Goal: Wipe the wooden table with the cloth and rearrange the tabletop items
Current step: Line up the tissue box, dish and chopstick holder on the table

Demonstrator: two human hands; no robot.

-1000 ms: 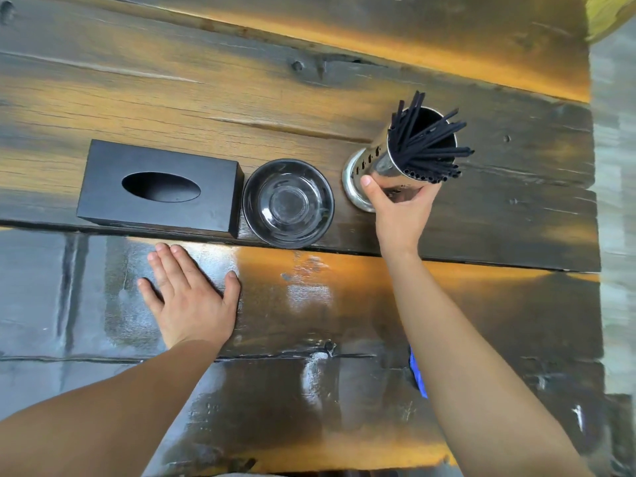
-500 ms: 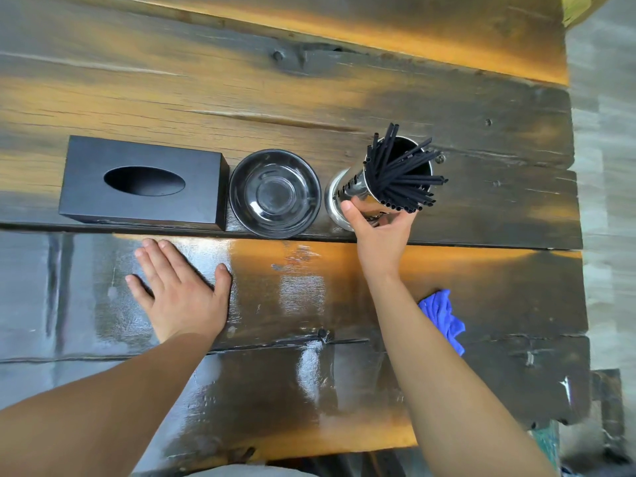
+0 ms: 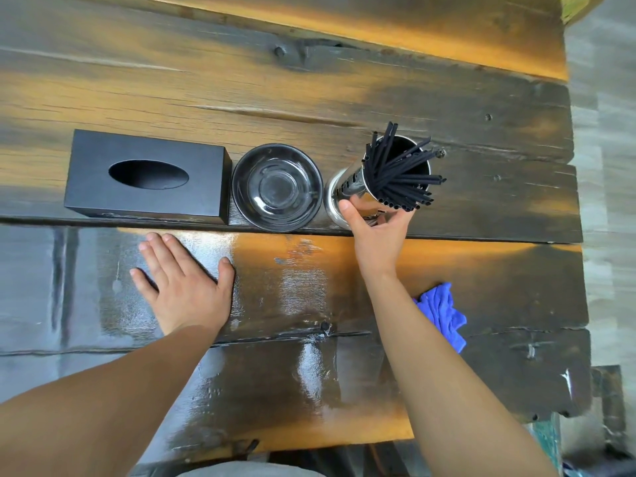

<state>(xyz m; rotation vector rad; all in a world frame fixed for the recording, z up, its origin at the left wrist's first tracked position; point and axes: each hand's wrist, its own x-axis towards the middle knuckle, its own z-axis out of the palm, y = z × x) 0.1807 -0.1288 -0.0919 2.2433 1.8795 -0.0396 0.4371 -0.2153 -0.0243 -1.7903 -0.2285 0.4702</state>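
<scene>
- Since the earlier frames the right hand [image 3: 377,232] has kept its hold on the metal straw holder [image 3: 347,196], which now stands nearer the bowl than a second ago; the blue cloth [image 3: 442,313], then mostly hidden behind the forearm, shows beside it.
- Wooden desk [image 3: 309,98]: dark, weathered planks with orange light patches fill almost the whole view. The near planks, from 6 o'clock up to the middle, shine wet; the far planks toward 12 o'clock look dry and matt.
- Black tissue box [image 3: 148,177]: sits at 9 o'clock of the view's centre, oval slot facing up, its right end just beside the bowl.
- Black bowl [image 3: 277,187]: round and glossy, between the tissue box and the straw holder, in one row with them. Whether its rim touches either neighbour I cannot tell.
- Straw holder: a shiny perforated cylinder at 3 o'clock of the bowl, tilted so its mouth leans toward 2 o'clock. A bundle of black straws [image 3: 401,177] fans out of it.
- Right hand's grip: thumb and fingers wrapped around the holder's lower body from the 6 o'clock side, clasping it.
- Left hand [image 3: 186,284]: flat on the wet plank at 6 o'clock of the tissue box, palm down, fingers spread, holding nothing.
- Cloth: crumpled on the desk at 4 o'clock of the right wrist, partly behind the forearm, free of both hands.
</scene>
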